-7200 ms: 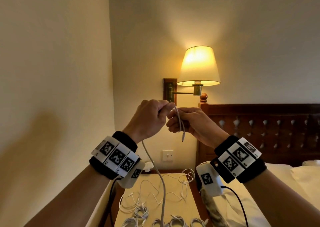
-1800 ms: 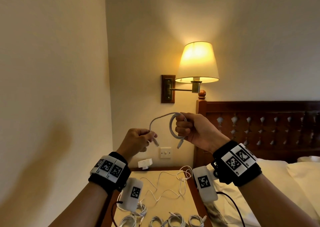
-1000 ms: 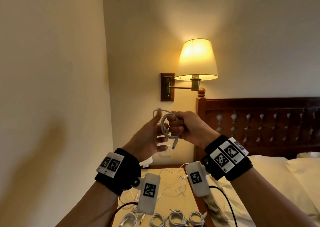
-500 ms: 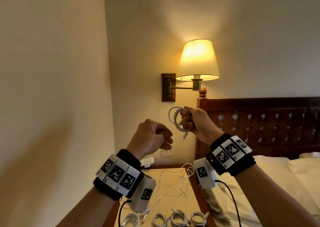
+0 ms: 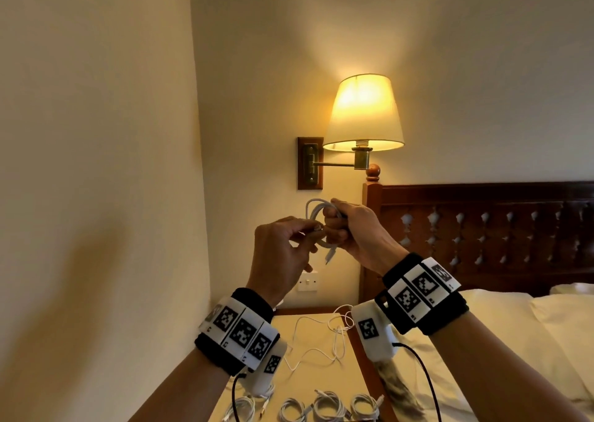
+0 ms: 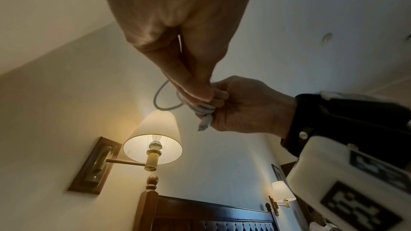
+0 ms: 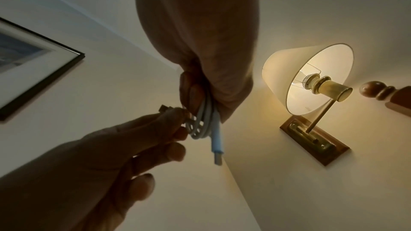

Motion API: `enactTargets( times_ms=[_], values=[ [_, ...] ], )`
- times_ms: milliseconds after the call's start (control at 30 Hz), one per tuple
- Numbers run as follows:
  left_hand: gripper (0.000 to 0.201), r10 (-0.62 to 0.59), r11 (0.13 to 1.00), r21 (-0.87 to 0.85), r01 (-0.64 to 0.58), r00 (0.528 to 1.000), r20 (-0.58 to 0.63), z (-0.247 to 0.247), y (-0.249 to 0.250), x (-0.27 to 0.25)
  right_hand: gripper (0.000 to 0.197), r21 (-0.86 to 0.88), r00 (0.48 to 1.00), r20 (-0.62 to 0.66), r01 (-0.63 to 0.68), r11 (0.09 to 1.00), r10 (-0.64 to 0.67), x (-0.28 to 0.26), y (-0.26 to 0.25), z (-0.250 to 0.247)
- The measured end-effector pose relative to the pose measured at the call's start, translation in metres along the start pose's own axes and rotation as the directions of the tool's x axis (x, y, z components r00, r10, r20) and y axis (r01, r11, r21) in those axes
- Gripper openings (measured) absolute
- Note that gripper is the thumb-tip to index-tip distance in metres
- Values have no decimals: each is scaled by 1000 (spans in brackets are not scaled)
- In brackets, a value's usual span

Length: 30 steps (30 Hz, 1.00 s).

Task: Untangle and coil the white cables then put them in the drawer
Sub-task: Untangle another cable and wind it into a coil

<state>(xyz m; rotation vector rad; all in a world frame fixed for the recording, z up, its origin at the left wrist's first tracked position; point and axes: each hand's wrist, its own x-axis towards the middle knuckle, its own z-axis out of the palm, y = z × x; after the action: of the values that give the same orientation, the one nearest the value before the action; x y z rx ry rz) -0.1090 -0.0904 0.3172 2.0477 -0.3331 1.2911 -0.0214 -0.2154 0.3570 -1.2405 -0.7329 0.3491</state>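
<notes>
I hold a white cable coil (image 5: 312,210) up in front of the wall, above the nightstand. My right hand (image 5: 336,228) grips the wound loops in its fist, and one plug (image 5: 329,257) hangs below it. My left hand (image 5: 313,230) pinches the cable's other connector end right beside the coil. In the right wrist view the loops (image 7: 205,119) sit inside my right fingers, the plug (image 7: 217,148) points down, and the left fingers (image 7: 169,129) hold the small connector (image 7: 164,108). In the left wrist view a loop (image 6: 159,98) sticks out past both hands. No drawer is in view.
On the nightstand top (image 5: 308,380) lies a loose tangled white cable (image 5: 324,344), with several coiled cables (image 5: 324,405) along its front edge. A lit wall lamp (image 5: 363,113) hangs above my hands. The wooden headboard (image 5: 482,225) and bed (image 5: 514,331) are to the right.
The long hanging cable has been wound into a coil in my right hand. In the last half second my left hand rose back to the coil and pinched the free end.
</notes>
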Motion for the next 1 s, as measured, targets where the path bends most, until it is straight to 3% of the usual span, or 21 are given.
enactTargets(
  times_ms=[67,167,233,333,433,467,500,567,600,633,700,867,1000],
  values=[
    [16,143,989,35,-145,988,57,-1,-4,-1,40,10,1000,-22,-5,1000,5,3,-1,-3],
    [12,229,973,-20,-232,938,260,-6,-5,-7,39,7,998,-65,-10,1000,10,12,-7,-11],
    [10,213,976,-42,-214,896,389,-11,-4,-11,38,12,996,-81,-21,1000,22,18,-10,-16],
    [12,149,989,-70,-132,871,469,-23,-3,-10,39,-13,998,-57,-17,1000,17,19,-11,-14],
    [24,70,998,-47,-52,766,639,-36,-3,-4,38,-45,1000,20,9,999,-8,16,-14,-9],
    [25,39,998,-55,-5,764,644,-40,-1,-3,38,-65,998,60,10,998,-6,14,-16,-7],
    [25,11,992,-108,64,814,580,-44,1,-2,38,-94,995,103,11,995,-1,12,-18,-5],
    [35,-140,964,-188,190,958,249,-46,4,8,39,-155,984,178,23,988,5,7,-22,1],
    [37,-239,953,-171,251,967,91,-45,4,14,40,-176,978,207,31,984,6,4,-22,5],
    [37,-333,927,-173,333,942,26,-43,5,20,40,-191,973,229,37,981,7,3,-23,9],
    [37,-456,843,-249,476,879,137,-36,9,26,40,-210,967,256,46,977,10,1,-24,17],
    [43,-529,757,-300,581,813,242,-30,11,27,39,-261,976,216,39,964,19,0,-23,21],
    [40,-556,628,-360,690,721,414,-31,8,31,36,-331,993,115,50,942,-12,1,-18,22]
  ],
)
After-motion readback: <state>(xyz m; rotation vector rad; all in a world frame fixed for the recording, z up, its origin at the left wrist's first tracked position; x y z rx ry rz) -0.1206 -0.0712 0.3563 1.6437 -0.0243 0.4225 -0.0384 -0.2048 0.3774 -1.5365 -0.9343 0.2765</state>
